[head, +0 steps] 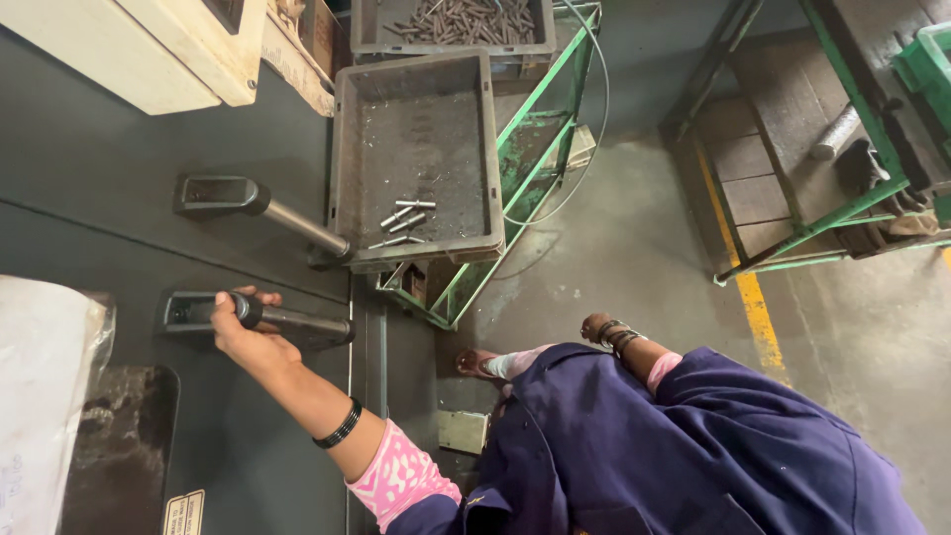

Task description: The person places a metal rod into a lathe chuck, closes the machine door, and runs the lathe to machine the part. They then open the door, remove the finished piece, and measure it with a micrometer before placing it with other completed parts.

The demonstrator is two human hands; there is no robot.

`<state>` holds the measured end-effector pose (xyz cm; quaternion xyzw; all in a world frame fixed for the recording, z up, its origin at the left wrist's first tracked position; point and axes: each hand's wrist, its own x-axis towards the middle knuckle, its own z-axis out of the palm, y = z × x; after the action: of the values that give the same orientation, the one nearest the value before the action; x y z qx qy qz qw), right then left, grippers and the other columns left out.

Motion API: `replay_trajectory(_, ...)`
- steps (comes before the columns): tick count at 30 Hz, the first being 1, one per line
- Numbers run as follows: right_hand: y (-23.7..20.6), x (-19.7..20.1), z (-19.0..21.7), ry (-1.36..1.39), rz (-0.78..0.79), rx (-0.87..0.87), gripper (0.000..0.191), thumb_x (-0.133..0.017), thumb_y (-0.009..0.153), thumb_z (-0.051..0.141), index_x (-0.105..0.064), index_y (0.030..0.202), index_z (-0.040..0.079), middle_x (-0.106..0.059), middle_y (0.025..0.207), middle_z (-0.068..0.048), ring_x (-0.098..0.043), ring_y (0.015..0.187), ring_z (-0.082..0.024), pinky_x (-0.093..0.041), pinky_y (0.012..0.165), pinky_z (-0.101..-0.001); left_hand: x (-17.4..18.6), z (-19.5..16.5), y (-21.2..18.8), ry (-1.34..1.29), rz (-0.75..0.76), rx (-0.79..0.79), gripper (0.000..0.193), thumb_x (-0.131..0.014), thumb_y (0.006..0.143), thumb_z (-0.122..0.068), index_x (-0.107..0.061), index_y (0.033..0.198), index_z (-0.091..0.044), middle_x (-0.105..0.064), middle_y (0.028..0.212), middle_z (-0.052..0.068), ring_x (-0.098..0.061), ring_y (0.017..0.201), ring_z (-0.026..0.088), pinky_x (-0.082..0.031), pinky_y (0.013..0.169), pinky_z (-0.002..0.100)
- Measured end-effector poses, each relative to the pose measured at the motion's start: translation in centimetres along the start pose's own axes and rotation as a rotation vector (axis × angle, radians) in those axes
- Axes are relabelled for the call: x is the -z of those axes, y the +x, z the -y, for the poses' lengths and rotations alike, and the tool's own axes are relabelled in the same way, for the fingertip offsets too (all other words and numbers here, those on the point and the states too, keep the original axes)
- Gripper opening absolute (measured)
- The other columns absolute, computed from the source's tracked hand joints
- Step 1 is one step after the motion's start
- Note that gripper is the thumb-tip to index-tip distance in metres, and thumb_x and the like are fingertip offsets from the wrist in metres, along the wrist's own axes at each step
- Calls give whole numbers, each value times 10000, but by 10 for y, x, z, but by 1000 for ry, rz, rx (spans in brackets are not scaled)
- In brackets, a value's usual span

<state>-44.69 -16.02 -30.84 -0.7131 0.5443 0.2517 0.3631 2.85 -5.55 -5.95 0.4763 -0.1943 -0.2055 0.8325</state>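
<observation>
My left hand is closed around the lower of two metal bar handles on a dark grey machine panel. The arm wears a pink patterned sleeve and a black bangle. The upper handle sits free just above it. My right hand is out of view. A grey plastic crate to the right of the handles holds a few short metal pins.
A second grey crate behind holds several dark metal pins. Both rest on a green metal rack. Another green frame stands at right beside a yellow floor line. White plastic-wrapped material lies at left. My blue coat and sandalled feet are below.
</observation>
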Motion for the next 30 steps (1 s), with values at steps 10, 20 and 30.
replay_trajectory(10,-9,2,6,-77,31,29,211,-697,912,296,-795,1091,244,-785,1040,-35,-758,955,-242,-595,831,-392,-3,-6,-6,24,39,-14,352,-560,1003,-321,-603,926,20,-584,812,112,-589,742,208,-565,730,383)
replay_trajectory(20,14,-5,-8,-185,132,90,186,-670,930,318,-792,1049,242,-798,951,31,-751,887,-178,-602,768,-365,-13,-7,-10,66,5,-55,381,-559,972,-340,-589,854,21,-537,679,104,-549,632,210,-490,615,333)
replay_trajectory(30,-22,15,16,-325,84,172,278,-592,972,304,-818,885,167,-787,817,-31,-763,734,-194,-608,695,-357,3,4,1,-49,124,8,339,-566,969,-323,-556,861,-2,-515,686,100,-529,626,222,-478,627,362)
